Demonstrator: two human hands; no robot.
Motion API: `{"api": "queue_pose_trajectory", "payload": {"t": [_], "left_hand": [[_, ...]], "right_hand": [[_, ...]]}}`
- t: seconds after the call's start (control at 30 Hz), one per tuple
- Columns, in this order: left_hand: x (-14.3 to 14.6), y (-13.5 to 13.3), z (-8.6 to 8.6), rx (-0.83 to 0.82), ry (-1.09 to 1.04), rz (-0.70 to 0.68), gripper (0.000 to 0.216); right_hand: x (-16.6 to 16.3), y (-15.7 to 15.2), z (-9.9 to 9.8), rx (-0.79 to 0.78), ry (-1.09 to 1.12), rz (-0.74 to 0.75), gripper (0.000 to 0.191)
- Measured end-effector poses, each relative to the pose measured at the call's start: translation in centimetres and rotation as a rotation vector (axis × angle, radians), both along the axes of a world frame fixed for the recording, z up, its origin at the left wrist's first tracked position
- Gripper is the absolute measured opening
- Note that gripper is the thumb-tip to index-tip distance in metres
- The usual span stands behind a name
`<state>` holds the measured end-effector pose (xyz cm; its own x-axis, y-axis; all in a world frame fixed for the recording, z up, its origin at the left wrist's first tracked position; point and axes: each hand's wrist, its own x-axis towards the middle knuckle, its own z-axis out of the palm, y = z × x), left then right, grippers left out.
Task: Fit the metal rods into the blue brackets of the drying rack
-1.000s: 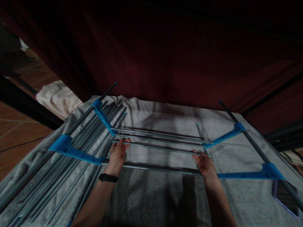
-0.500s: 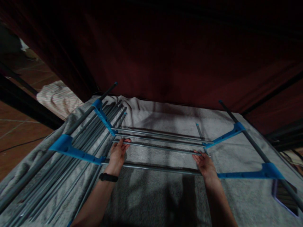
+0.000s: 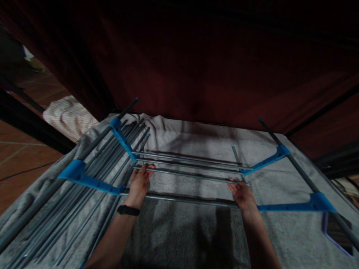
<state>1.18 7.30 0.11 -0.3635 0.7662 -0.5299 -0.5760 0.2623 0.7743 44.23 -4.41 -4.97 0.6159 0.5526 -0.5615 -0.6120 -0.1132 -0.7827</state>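
A thin grey metal rod [image 3: 187, 174] lies crosswise between my hands. Near its left end, my left hand [image 3: 141, 181] has its fingers closed on it; a dark band circles that wrist. My right hand [image 3: 241, 191] pinches the same rod near its right end. Just beyond are two more crosswise rods [image 3: 182, 157], close to the blue plastic brackets at left [image 3: 123, 140] and right [image 3: 265, 161]. Nearer to me, a crossbar [image 3: 190, 201] runs between the front left bracket [image 3: 95, 182] and the front right bracket [image 3: 297, 206]. Long grey side tubes pass through the brackets.
Several loose grey rods [image 3: 98, 175] lie bundled on the left side of the grey blanket [image 3: 179, 231]. A dark phone-like object with a purple edge [image 3: 336, 231] rests at lower right. Dark red fabric [image 3: 190, 74] hangs behind. A striped cloth [image 3: 70, 116] lies at left.
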Motion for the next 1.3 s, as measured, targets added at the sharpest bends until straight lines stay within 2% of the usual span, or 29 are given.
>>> {"api": "queue_pose_trajectory", "payload": {"t": [0.5,1.3], "left_hand": [[0.09,-0.15,0.12,0.003,-0.016,0.007,0.017],[-0.23,-0.1,-0.02,-0.011,-0.056,-0.008,0.016]], "right_hand": [[0.28,-0.12,-0.72,0.011,-0.014,0.008,0.009],[0.14,-0.04,-0.11,-0.005,-0.056,0.039,0.013]]}}
